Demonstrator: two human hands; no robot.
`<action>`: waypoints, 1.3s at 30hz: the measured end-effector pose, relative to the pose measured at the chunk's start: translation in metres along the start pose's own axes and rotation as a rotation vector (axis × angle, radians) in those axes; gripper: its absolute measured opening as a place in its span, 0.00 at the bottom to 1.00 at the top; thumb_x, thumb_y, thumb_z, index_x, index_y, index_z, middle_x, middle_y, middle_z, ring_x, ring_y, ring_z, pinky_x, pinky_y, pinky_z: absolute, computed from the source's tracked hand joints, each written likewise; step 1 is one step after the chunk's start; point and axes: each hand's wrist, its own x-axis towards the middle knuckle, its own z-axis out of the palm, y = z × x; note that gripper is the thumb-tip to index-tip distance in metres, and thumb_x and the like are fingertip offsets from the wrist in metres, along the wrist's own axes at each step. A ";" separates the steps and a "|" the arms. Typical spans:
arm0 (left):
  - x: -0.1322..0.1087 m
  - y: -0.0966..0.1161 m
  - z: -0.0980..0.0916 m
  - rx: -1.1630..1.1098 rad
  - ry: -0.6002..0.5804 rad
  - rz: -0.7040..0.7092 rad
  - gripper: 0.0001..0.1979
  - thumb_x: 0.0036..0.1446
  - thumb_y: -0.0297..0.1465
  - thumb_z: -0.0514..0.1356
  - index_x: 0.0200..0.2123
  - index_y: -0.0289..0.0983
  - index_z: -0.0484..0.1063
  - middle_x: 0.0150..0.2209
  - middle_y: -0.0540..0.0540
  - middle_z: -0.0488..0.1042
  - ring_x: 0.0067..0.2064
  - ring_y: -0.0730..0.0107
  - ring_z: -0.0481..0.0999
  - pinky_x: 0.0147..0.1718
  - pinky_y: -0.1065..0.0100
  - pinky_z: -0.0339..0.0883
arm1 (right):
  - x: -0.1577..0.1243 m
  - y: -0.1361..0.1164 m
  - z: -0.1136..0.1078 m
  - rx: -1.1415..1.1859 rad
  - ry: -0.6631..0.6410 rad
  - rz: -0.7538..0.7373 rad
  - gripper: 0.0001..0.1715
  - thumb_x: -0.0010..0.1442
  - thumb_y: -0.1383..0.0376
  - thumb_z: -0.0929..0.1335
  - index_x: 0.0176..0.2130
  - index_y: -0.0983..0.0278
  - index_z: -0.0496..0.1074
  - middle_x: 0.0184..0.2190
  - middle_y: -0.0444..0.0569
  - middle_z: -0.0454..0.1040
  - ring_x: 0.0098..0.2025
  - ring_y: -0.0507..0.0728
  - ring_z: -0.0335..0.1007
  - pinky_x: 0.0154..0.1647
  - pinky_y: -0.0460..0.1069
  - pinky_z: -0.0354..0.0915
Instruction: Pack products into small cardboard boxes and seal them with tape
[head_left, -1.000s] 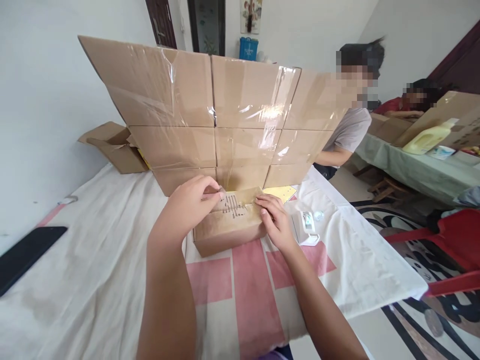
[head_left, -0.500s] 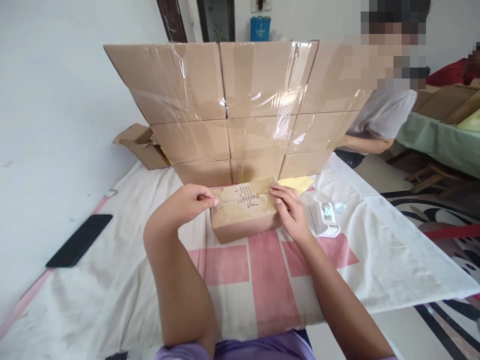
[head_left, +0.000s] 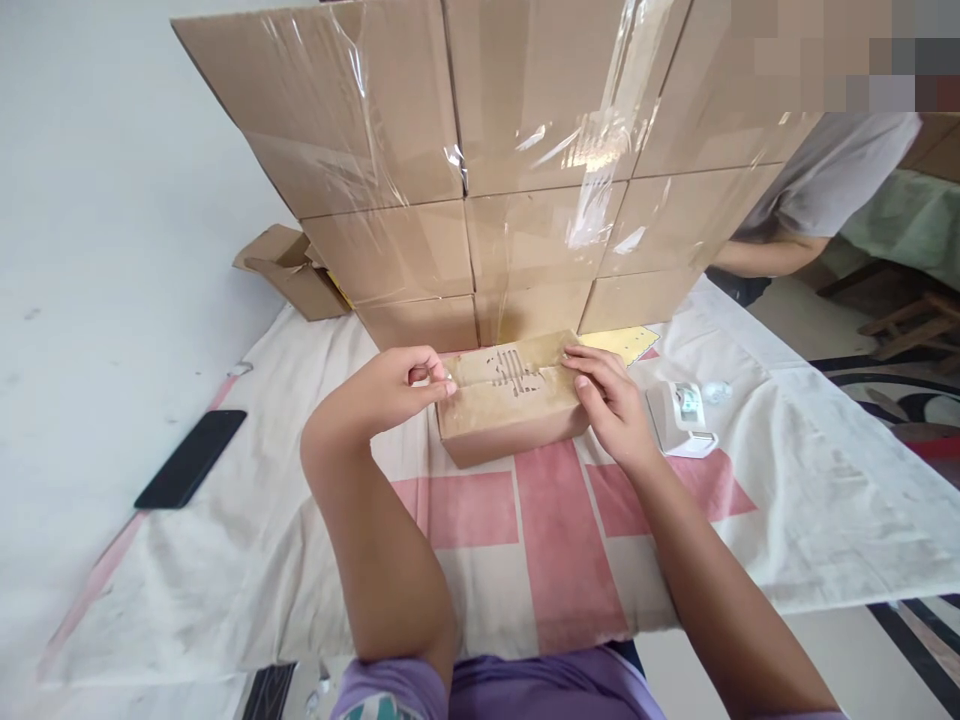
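Note:
A small closed cardboard box (head_left: 495,430) lies on the cloth-covered table, with dark stripe marks and torn paper on its top. At its left end my left hand (head_left: 405,385) is closed in a pinch, wrist bent, with a small shiny bit that looks like clear tape at the fingertips. My right hand (head_left: 607,395) grips the right end, fingers on the top and thumb by the near edge. To the right of that hand stands a white tape dispenser (head_left: 681,418) with a greenish roll in it.
A tall panel of taped cardboard boxes (head_left: 547,225) rises behind the small box. A yellow sheet (head_left: 626,343) lies by its foot. An open carton (head_left: 296,280) and a black phone (head_left: 191,460) are at the left. Behind the panel, at the right, is another person's arm (head_left: 772,257).
The view has tilted down and shifted slightly left, so the panel fills more of the top. Both hands keep nearly the same places on the box.

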 end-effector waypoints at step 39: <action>0.038 0.018 -0.032 0.245 -0.432 0.031 0.13 0.56 0.43 0.65 0.28 0.40 0.70 0.25 0.55 0.61 0.28 0.74 0.61 0.27 0.71 0.52 | -0.002 0.002 0.002 0.035 0.038 -0.024 0.14 0.71 0.61 0.66 0.52 0.56 0.77 0.57 0.51 0.77 0.61 0.65 0.69 0.65 0.68 0.63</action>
